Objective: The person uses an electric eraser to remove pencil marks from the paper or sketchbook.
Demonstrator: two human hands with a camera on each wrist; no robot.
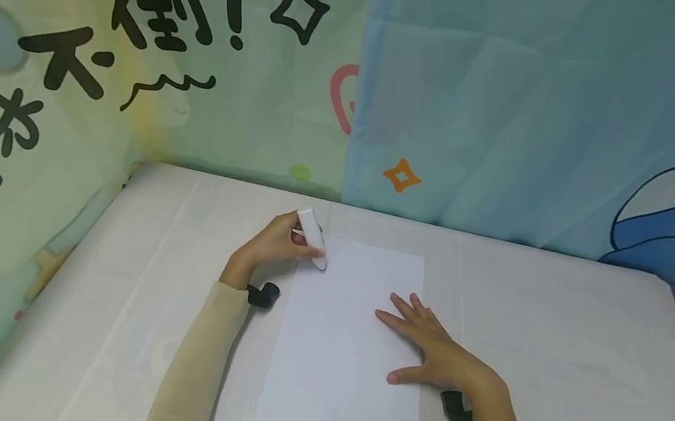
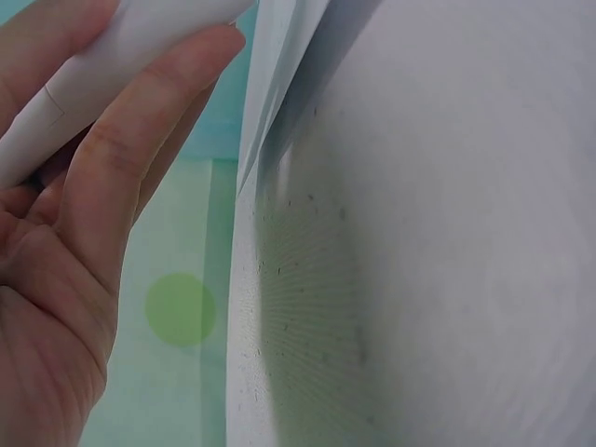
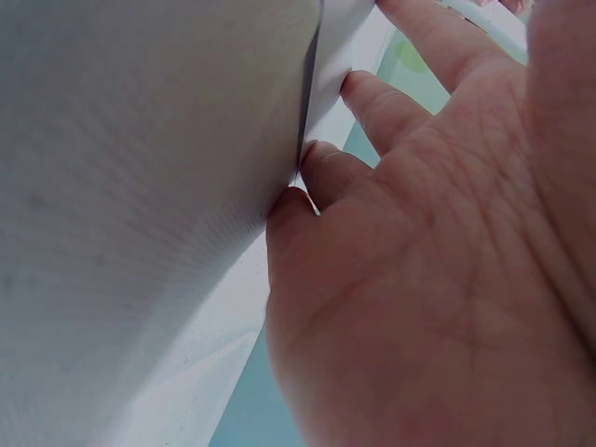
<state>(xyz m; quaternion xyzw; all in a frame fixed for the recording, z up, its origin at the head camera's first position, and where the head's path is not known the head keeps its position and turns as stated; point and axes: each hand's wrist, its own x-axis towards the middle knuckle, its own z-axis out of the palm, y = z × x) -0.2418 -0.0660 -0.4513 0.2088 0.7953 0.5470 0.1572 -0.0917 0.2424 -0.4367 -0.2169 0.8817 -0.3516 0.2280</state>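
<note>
A white sheet of paper (image 1: 350, 354) lies lengthwise on the white-covered table. At its upper left corner my left hand (image 1: 279, 240) grips a white tube-shaped stick (image 1: 311, 234) between thumb and fingers. The stick leans, its lower end right at the paper's corner. In the left wrist view the same white stick (image 2: 140, 47) shows a smooth round body with a thin seam, and the paper's edge (image 2: 284, 65) rises slightly beside it. My right hand (image 1: 431, 344) rests with spread fingers on the paper's right side; the right wrist view shows its fingertips (image 3: 352, 82) at the sheet.
The table (image 1: 549, 352) stretches out on both sides of the paper, under a white cover. Behind it hangs a printed cloth (image 1: 516, 120) in green and blue. Each wrist wears a small black camera (image 1: 264, 295).
</note>
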